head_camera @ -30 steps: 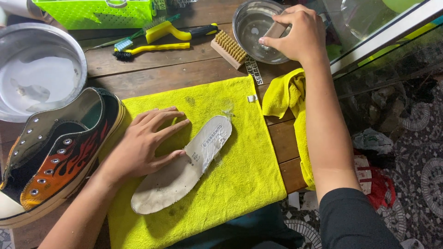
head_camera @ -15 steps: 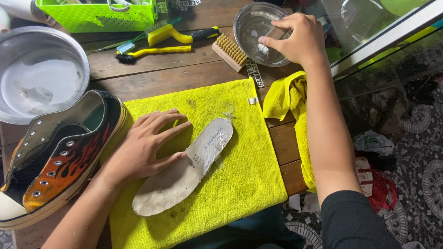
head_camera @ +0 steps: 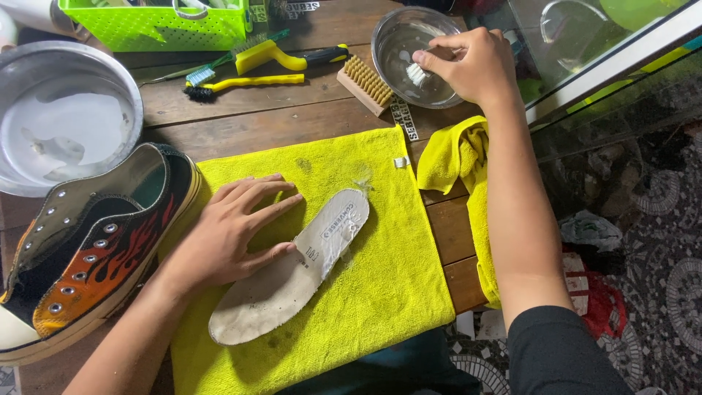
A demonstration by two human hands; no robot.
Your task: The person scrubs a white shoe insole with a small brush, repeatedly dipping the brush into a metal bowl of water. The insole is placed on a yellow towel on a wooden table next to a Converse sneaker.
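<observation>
The left hand point(head_camera: 234, 230) lies flat and open, pinning the insole point(head_camera: 292, 271) on the towel point(head_camera: 380, 285), while the right hand point(head_camera: 468, 66) grips a small brush point(head_camera: 415, 73), dipping it in the bowl point(head_camera: 395, 36), so scrubbing likely follows.

Wooden table point(head_camera: 292, 121), patterned mosaic floor point(head_camera: 658, 241)

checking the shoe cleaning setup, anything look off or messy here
The insole is grubby, with its top layer peeling near the toe. A second yellow cloth lies crumpled, hanging over the table edge. The left hand pins the insole; the right hand dips a brush in the small bowl.
</observation>
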